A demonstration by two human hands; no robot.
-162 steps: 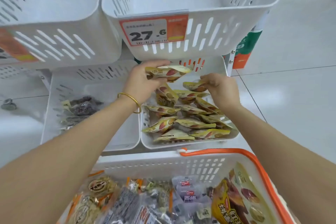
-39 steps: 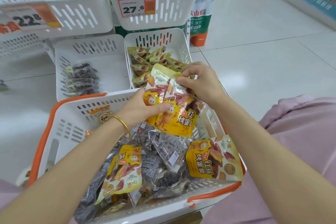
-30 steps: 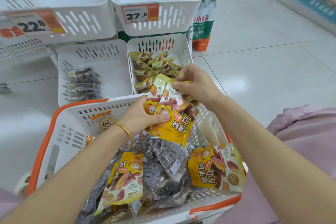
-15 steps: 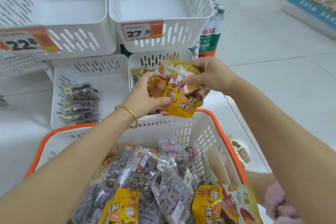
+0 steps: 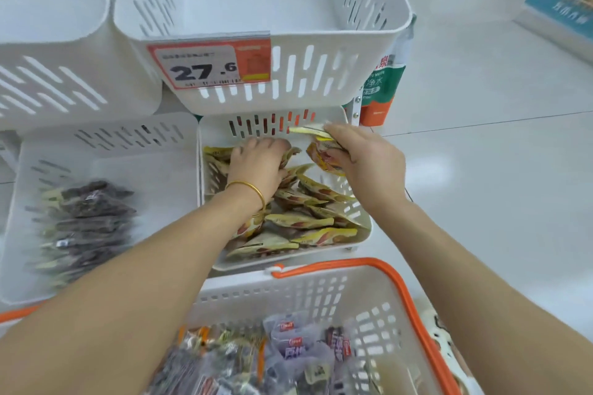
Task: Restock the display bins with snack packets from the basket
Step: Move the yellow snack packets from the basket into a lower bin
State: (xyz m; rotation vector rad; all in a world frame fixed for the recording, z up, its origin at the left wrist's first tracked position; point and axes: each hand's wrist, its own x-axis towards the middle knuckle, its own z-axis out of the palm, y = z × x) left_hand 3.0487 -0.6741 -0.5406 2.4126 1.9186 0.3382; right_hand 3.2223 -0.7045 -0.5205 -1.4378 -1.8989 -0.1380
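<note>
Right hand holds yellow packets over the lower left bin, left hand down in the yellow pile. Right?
No. The head view shows the right hand holding the yellow packets over the lower right bin, where the left hand is down in the yellow pile.

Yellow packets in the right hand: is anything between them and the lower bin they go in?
Nothing visible blocks the drop. The yellow packets in the right hand hang over the back right of the lower bin. The left hand rests on the stocked packets beside them, and the upper bin overhangs its back.
</note>
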